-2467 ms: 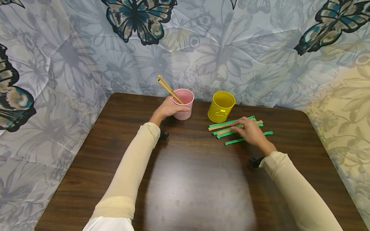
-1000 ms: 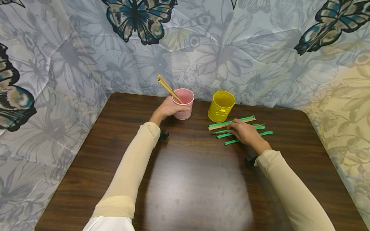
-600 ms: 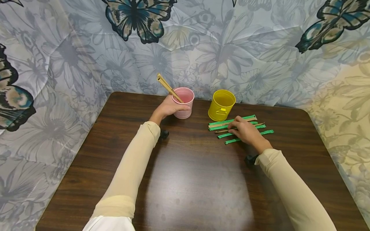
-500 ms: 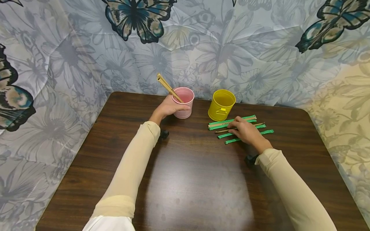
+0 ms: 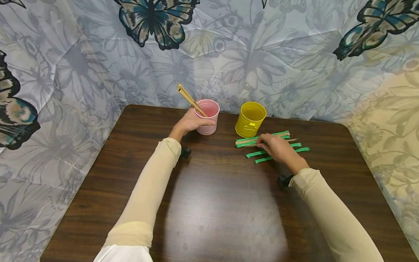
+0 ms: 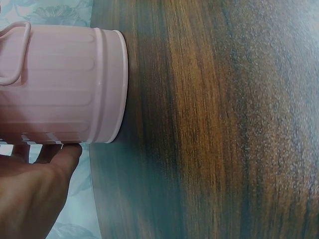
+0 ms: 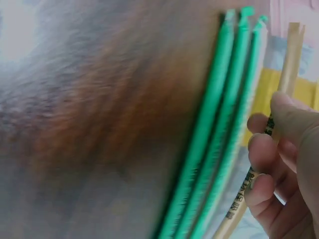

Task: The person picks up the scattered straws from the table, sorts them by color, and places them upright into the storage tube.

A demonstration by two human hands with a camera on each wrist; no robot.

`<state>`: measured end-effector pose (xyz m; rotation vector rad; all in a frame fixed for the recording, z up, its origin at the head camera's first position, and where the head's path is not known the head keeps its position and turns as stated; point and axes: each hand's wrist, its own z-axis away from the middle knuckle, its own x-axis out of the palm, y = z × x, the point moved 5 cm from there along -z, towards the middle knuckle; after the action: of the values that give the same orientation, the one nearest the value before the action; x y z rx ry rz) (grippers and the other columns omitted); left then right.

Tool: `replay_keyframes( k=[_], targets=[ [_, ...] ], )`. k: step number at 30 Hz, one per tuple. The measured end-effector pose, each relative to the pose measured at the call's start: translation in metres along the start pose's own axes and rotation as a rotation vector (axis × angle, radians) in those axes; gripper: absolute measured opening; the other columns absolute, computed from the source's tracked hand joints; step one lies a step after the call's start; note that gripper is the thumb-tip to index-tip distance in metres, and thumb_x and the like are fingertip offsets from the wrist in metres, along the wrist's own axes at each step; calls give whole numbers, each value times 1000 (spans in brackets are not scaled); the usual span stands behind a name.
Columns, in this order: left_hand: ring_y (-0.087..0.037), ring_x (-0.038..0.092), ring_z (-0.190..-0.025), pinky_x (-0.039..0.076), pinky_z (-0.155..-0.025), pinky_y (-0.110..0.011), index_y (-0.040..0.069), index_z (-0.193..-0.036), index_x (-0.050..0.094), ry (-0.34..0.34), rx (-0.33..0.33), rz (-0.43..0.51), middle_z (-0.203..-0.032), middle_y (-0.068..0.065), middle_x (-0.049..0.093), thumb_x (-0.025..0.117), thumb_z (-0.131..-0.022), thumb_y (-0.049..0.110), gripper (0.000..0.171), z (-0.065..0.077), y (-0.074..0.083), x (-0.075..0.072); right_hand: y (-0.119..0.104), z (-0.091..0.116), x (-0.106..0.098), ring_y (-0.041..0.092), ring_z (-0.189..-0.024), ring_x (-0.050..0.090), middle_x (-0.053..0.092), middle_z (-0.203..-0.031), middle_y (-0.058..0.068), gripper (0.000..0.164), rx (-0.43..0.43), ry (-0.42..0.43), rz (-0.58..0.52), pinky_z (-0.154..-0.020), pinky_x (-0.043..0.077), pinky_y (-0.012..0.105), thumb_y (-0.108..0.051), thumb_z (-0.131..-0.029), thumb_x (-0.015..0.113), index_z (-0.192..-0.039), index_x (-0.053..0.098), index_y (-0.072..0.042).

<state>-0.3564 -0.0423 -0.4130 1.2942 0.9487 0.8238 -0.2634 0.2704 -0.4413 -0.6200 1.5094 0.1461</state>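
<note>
In the head view my left hand [image 5: 190, 122] holds the side of a pink bucket [image 5: 208, 131], thumb across its front. A pair of chopsticks in tan paper wrapping [image 5: 188, 95] leans out of the bucket over that hand. The left wrist view shows the bucket's ribbed wall [image 6: 60, 84] and wire handle, with fingers against it. My right hand [image 5: 276, 147] pinches a slim tan-wrapped chopstick packet [image 7: 289, 64] with dark printed characters, between thumb and fingers. It is close over several green-wrapped chopstick packets [image 5: 256, 154], partly hidden by the hand.
A yellow bucket [image 5: 248, 125] with a small handle stands behind the green packets, right of the pink one. The dark wooden table [image 5: 226, 203] ends at a patterned cloth backdrop [image 5: 255, 58] with butterflies. Both wrists carry small black devices [image 5: 284, 181].
My right hand has taken a tan packet from among the green ones, tipped it on edge and shifted it slightly toward the yellow bucket. My left hand stays on the pink bucket.
</note>
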Motion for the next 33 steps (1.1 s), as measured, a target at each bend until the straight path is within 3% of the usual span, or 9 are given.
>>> replay_keyframes(
  k=[6,14,18,23,28,33],
  targets=[
    [-32,54,-134,44,-116,-43,3,-148,43,-3,9,4,-143,-20,57,88,-75,1,86,0,0,0,-17,-4,-16,16,-79,65,75,-99,2,9,-48,112,-60,-70,54,35,-12,-96,70,-105,70,-13],
    [-34,53,-134,44,-116,-43,3,-148,42,5,18,33,-143,-21,56,88,-74,-1,88,-2,-2,-1,-51,-10,-41,14,-62,50,70,-85,2,11,-64,247,-251,-55,42,23,-13,-92,76,-102,72,-13],
    [-34,54,-134,45,-115,-42,2,-148,42,-4,27,31,-143,-22,56,88,-74,-1,87,-3,-1,0,-65,-12,-51,16,-57,48,67,-75,6,14,-19,269,-337,-51,39,23,-18,-92,76,-105,72,-14],
    [-33,54,-134,45,-115,-42,3,-148,42,-1,24,22,-143,-21,56,88,-74,0,87,-2,-2,0,-82,-15,-65,14,-54,48,71,-86,9,14,28,299,-432,-49,40,24,-21,-96,72,-109,72,-15],
    [-33,53,-135,44,-115,-43,4,-150,41,-1,3,14,-144,-20,55,88,-75,2,88,-2,-5,-1,-100,-25,-78,13,-54,52,71,-93,1,20,48,303,-577,-51,46,24,-22,-98,69,-115,71,-13],
    [-34,53,-135,43,-116,-44,3,-149,42,-9,16,11,-144,-21,55,88,-75,2,87,-4,-3,0,-125,-43,-90,14,-50,46,62,-73,0,23,-11,284,-661,-47,38,24,-22,-99,68,-118,73,-10]
  ],
)
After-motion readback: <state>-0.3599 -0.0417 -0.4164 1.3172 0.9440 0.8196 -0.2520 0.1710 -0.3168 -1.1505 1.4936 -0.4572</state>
